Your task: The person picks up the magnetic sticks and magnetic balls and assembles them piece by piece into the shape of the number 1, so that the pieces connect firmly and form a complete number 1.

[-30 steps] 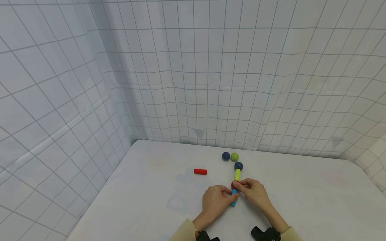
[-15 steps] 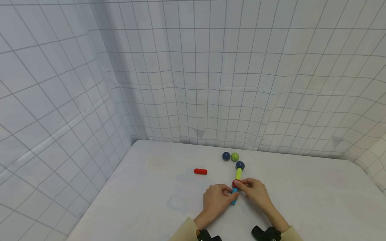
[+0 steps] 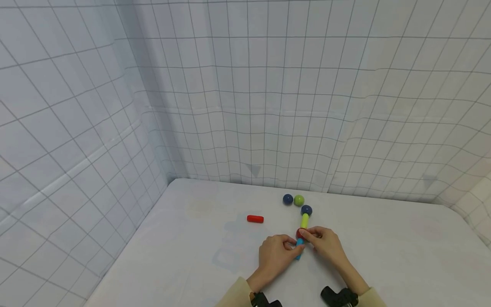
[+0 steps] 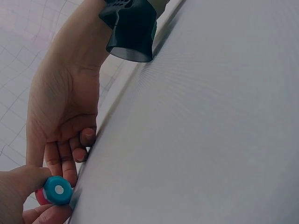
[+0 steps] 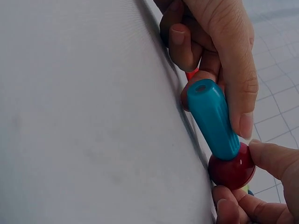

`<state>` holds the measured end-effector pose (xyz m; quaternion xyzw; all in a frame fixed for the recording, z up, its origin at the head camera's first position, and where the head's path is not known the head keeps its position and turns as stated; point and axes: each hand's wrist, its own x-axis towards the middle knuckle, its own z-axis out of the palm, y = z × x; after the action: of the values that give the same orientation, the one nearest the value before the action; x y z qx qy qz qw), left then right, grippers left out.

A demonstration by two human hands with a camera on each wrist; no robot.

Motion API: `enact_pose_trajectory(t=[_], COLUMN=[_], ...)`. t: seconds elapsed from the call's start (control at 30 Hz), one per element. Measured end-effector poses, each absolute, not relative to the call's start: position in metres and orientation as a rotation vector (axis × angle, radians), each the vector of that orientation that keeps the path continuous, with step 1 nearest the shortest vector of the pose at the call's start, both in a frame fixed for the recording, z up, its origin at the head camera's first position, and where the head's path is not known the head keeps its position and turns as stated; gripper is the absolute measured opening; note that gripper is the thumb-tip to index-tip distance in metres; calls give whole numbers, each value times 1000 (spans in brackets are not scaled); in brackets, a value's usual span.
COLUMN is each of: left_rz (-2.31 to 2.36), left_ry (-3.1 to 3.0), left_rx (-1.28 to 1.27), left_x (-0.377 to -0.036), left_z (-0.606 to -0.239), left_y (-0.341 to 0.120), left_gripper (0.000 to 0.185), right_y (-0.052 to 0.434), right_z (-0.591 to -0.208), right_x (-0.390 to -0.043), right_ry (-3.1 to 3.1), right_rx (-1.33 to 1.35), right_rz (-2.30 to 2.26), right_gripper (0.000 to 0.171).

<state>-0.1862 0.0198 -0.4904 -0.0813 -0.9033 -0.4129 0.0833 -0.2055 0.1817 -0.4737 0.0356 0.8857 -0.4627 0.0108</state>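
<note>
Near the middle of the white table (image 3: 192, 256), toward its near edge, the left hand (image 3: 274, 256) is gripping a blue stick (image 5: 214, 119) with curled fingers, while the right hand (image 3: 326, 245) is pinching a red ball (image 5: 231, 169) touching the stick's far end. A yellow-green stick (image 3: 304, 221) with a dark blue ball (image 3: 306, 209) is lying beyond the red one. 2 more balls, dark blue (image 3: 287, 199) and green (image 3: 298, 200), are sitting near the far edge; a red stick (image 3: 255, 219) is lying apart leftward. No writing is readable.
</note>
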Motion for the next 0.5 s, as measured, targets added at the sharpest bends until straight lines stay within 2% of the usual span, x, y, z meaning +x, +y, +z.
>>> enact_pose_trajectory(t=[0.5], left_rz=[-1273], left_ry=[-2683], left_rx=[-229], left_x=[-191], left_z=[-492], left_y=[15], left_gripper=[30], right_y=[183], right_z=[-474], right_x=[-207], right_ry=[2753], right_rx=[134], right_rz=[-1443], right_gripper=[47])
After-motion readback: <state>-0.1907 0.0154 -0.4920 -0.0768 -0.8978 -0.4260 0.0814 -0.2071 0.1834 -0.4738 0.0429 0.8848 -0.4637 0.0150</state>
